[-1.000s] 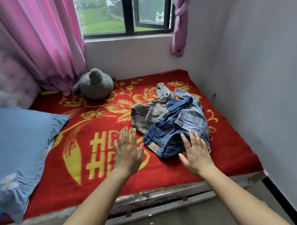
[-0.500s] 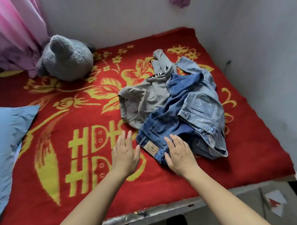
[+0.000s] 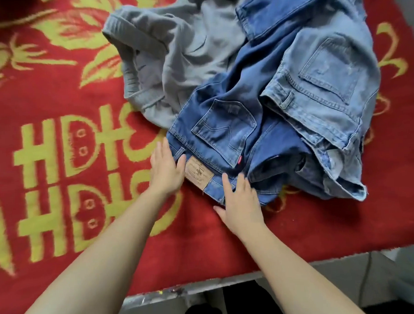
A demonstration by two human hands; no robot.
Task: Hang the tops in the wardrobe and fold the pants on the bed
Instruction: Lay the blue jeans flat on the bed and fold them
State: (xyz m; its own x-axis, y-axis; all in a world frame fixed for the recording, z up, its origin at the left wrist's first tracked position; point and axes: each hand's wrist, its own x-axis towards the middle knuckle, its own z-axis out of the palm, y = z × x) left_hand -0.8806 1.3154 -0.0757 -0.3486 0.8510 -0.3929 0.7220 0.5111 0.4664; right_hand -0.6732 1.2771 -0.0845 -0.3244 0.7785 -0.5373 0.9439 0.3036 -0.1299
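The dark blue jeans [image 3: 224,137] lay heaped with lighter jeans [image 3: 328,80] and a grey garment [image 3: 184,51] on the red blanket [image 3: 56,97] — its yellow letters [image 3: 65,144] began "HD", twice. The tan waistband patch [image 3: 199,172] was too blurred to read; a red tab [image 3: 239,158] marked the back pocket. Both hands lay flat, gripping nothing: left hand [image 3: 166,168] beside the patch, right hand [image 3: 241,198] on the waistband.

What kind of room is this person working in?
Most likely a bedroom in a home. A red floral blanket covers what looks like a bed, and dark blue jeans, light blue jeans and a grey garment lie piled on it.
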